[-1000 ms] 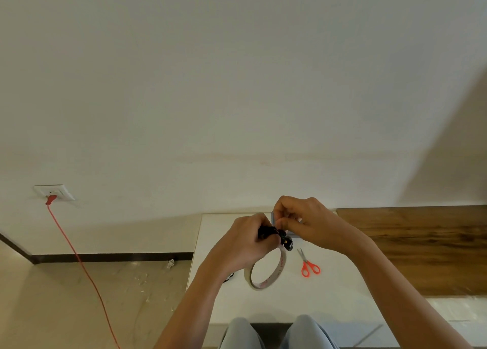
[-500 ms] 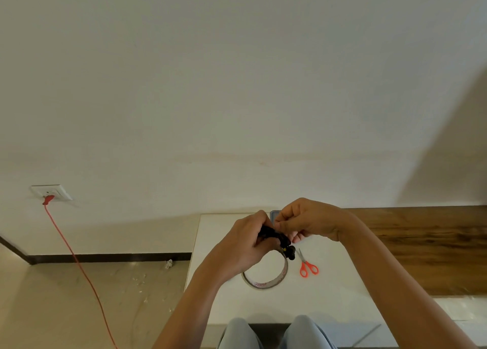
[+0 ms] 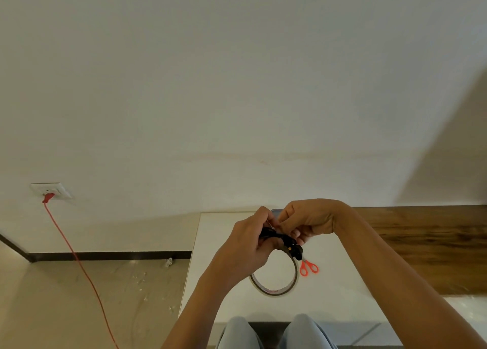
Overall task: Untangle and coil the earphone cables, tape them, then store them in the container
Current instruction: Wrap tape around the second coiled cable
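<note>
Holding the coiled black earphone bundle (image 3: 276,236) up off the white bench (image 3: 210,256) in the left hand (image 3: 245,251), grip curled round it, long axis slanting down to the right with the end poking out below the right hand (image 3: 311,221). Pinching at the bundle's top with the right hand's grip, maybe a scrap of tape, too small to tell, so probably wrapping from that nearer side. Sitting right underneath: tape roll (image 3: 274,293) and orange scissors (image 3: 306,264), blue container (image 3: 275,211) peeking behind the hands, red cord (image 3: 75,254) off left.

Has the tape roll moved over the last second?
Yes. The tape roll has shifted right: its rim now nearly meets the handles of the red scissors, which stayed put.
</note>
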